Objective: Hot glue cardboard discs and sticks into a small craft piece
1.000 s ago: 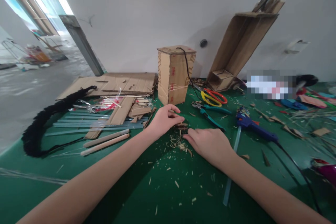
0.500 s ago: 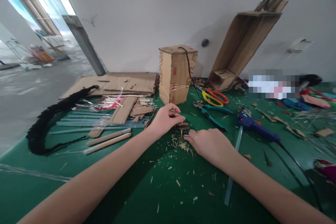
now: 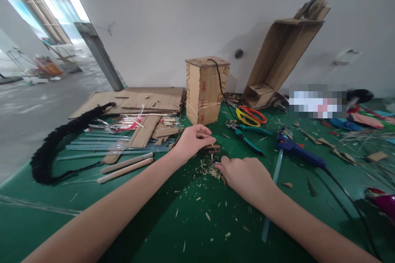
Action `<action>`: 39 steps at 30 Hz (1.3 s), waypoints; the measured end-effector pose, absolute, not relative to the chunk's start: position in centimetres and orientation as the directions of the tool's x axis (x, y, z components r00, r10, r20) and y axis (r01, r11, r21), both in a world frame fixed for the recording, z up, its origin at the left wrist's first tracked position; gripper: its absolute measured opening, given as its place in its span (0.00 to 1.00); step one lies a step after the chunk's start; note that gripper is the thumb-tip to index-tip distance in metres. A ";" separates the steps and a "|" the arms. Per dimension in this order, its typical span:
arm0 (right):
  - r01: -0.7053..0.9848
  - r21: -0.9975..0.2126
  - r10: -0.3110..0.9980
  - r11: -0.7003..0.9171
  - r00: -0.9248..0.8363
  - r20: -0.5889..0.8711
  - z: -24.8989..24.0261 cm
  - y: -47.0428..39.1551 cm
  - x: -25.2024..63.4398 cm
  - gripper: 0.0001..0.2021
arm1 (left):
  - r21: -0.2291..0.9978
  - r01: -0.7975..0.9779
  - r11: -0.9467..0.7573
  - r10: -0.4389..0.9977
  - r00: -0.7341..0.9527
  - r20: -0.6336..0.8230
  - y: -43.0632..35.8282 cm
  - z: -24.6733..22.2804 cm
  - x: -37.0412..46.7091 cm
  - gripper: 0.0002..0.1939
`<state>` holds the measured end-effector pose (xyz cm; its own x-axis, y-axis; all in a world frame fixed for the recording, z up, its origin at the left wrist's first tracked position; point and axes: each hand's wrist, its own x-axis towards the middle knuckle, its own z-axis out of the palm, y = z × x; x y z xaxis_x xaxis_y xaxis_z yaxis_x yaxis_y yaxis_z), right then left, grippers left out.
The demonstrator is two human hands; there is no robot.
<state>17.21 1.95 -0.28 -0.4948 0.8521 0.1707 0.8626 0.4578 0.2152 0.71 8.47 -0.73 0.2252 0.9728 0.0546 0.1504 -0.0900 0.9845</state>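
Observation:
My left hand (image 3: 194, 141) pinches the upper end of a thin, pale wooden stick (image 3: 212, 157). The stick passes through a small round stack of brown cardboard (image 3: 213, 148) and points down, its lower end tapered. Close by on the right, my right hand (image 3: 245, 172) is closed, the thumb pressed toward the fingers. A small edge shows at its thumb, but what it holds is mostly hidden. Under both hands lies a pile of wood shavings (image 3: 210, 169) on the green table (image 3: 160, 230).
Behind the hands stands a cardboard box (image 3: 208, 90) with a black cord. Teal-handled pliers (image 3: 248, 139), scissors (image 3: 249, 116) and a blue glue gun (image 3: 298, 150) lie to the right. Two round wooden sticks (image 3: 126, 170), glue sticks (image 3: 92, 146) and a black fuzzy strip (image 3: 46, 156) lie left.
The right hand has shifted slightly down and turned, and the pale edge at its thumb shows less. The left hand keeps its pinch on the stick. The whole view has moved a little.

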 end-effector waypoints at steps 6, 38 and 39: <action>0.859 0.232 0.824 0.457 -0.507 0.252 -0.3 2.2 17.4 0.16 | 0.987 0.138 -0.087 0.965 0.257 0.049 8.8 -0.9 0.4 0.13; 0.857 0.267 0.846 0.442 -0.497 0.194 -0.3 1.6 16.8 0.15 | 0.983 0.160 -0.092 0.972 0.229 0.054 9.2 -1.4 0.3 0.14; 0.855 0.273 0.838 0.441 -0.501 0.216 -0.3 1.8 17.0 0.16 | 0.982 0.162 -0.093 0.971 0.232 0.054 9.2 -1.4 0.3 0.14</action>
